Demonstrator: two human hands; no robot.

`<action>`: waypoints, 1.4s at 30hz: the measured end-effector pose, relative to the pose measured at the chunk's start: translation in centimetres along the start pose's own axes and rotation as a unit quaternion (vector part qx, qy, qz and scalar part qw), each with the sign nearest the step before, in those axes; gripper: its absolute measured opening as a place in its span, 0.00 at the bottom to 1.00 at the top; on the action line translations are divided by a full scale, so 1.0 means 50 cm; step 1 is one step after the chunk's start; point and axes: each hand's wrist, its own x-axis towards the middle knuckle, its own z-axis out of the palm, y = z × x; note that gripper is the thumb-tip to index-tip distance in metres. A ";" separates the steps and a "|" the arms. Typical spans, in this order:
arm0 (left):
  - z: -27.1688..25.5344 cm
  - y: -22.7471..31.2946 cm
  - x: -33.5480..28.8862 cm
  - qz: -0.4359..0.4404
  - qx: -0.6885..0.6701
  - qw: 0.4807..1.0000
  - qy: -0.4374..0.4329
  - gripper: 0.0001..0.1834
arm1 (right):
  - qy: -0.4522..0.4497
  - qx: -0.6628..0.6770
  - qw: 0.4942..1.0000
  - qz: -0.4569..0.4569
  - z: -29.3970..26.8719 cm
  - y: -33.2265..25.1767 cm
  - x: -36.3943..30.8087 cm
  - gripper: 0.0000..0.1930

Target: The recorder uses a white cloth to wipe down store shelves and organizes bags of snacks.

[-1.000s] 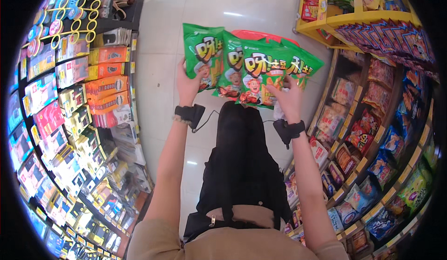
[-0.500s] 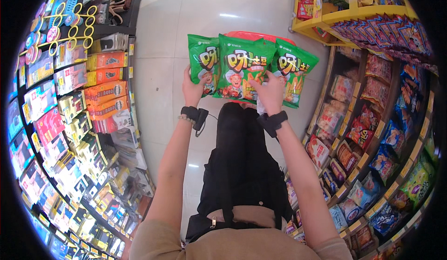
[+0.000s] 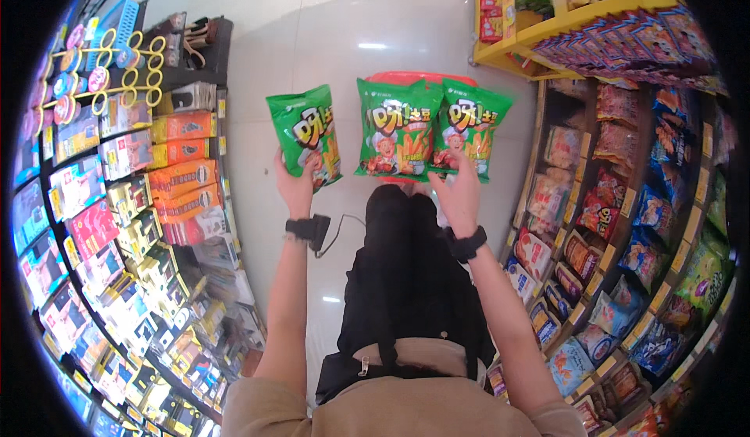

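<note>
My left hand grips a green snack bag by its lower end, holding it apart to the left. In front of me, my right hand closes on the lower edge of another green snack bag; its fingers partly cover the print. A matching middle bag overlaps with that one on its left. Behind these two shows a red object, mostly hidden, so its kind cannot be told. Black bands sit on both my wrists.
Shelves of boxed goods line the left side, with yellow ring hooks at the far end. On the right, shelves hold packaged snacks. A yellow display rack stands at the far right. Pale floor tiles run between.
My left hand has moved left and slightly nearer, drawing one green snack bag away from the others. My right hand has lowered, and its thumb has come off the middle bag.
</note>
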 end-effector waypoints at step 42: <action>0.093 1.203 -1.153 0.488 -0.351 0.325 -0.730 0.37 | 0.542 0.167 0.823 -0.030 -1.254 0.146 -0.843 0.21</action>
